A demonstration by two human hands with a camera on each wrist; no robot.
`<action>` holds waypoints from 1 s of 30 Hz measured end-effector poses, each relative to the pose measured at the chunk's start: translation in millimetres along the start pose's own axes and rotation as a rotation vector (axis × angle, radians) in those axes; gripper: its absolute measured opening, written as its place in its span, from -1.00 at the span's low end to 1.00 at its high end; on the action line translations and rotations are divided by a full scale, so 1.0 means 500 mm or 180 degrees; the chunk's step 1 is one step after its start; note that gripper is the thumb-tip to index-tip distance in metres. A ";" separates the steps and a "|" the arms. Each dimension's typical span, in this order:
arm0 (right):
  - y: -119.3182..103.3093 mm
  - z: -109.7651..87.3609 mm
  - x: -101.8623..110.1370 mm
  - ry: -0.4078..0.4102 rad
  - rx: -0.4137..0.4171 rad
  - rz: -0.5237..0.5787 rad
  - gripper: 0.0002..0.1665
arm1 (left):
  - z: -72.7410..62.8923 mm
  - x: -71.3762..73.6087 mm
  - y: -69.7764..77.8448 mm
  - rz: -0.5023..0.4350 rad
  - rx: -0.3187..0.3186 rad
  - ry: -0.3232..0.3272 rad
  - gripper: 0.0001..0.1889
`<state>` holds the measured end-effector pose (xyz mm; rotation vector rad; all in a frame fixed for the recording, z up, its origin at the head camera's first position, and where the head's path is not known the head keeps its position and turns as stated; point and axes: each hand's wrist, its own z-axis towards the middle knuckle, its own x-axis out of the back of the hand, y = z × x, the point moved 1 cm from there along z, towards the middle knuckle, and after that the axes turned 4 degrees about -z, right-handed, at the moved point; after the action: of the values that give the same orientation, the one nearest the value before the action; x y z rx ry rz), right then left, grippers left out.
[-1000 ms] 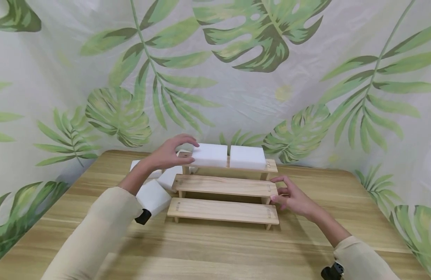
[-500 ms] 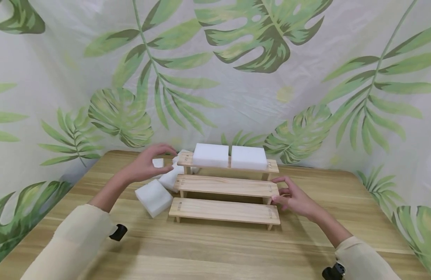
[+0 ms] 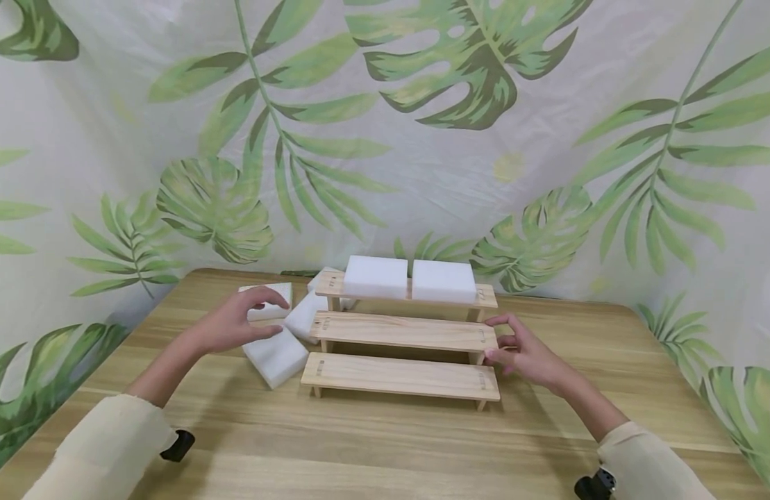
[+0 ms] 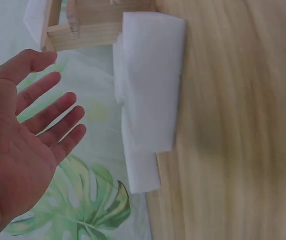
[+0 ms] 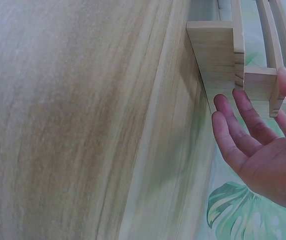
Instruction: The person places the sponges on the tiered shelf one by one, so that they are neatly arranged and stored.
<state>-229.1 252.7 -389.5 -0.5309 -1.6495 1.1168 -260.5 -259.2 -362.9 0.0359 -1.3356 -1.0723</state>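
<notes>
A three-tier wooden step shelf point(image 3: 397, 330) stands on the table. Two white foam blocks, the left one point(image 3: 375, 276) and the right one point(image 3: 444, 281), lie side by side on its top tier. My right hand point(image 3: 527, 351) holds the right end of the middle tier between thumb and index finger; in the right wrist view the other fingers point(image 5: 225, 137) extend beside the boards. Left of the shelf, my left hand point(image 3: 235, 321) hovers over loose foam blocks, thumb and fingers apart with nothing between them. One loose foam block point(image 3: 277, 357) lies nearest me, and another point(image 3: 266, 292) is partly hidden behind the hand.
Another loose foam block point(image 3: 302, 316) lies against the shelf's left side, with more white foam behind it. The wood-grain table point(image 3: 385, 444) ends at a leaf-patterned cloth point(image 3: 434, 187) behind. Each sleeve carries a small black device, such as the left one point(image 3: 178, 445).
My left hand has let go of the left foam block on the top tier and moved left and toward me, over the loose blocks. The right hand has stayed at the shelf's end.
</notes>
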 end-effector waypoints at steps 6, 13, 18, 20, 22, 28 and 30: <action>-0.001 0.000 0.000 0.0009 -0.0006 -0.0017 -0.33 | -0.026 -0.005 -0.027 0.0152 0.0168 -0.0254 -0.63; -0.003 -0.001 0.001 0.0000 -0.0002 -0.0040 -0.33 | -0.052 -0.013 -0.048 0.0229 0.0224 -0.0464 -0.60; -0.006 0.000 0.002 0.0005 0.0021 -0.0055 -0.33 | -0.062 -0.013 -0.055 0.0173 0.0212 -0.0455 -0.62; -0.006 0.001 0.002 0.0003 0.0027 -0.0055 -0.33 | -0.065 -0.010 -0.054 0.0175 0.0227 -0.0436 -0.63; -0.007 0.001 0.002 0.0002 0.0028 -0.0044 -0.33 | -0.067 -0.008 -0.054 0.0202 0.0205 -0.0396 -0.64; -0.006 -0.001 0.001 0.0005 0.0003 -0.0023 -0.33 | -0.068 -0.003 -0.047 0.0333 0.0108 -0.0354 -0.59; -0.006 -0.001 0.001 0.0004 -0.0008 -0.0015 -0.33 | -0.068 -0.002 -0.046 0.0327 0.0132 -0.0442 -0.54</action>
<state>-228.2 252.0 -386.7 -0.5292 -1.6505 1.1108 -247.5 -289.7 -387.5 -0.0769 -1.4687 -0.9742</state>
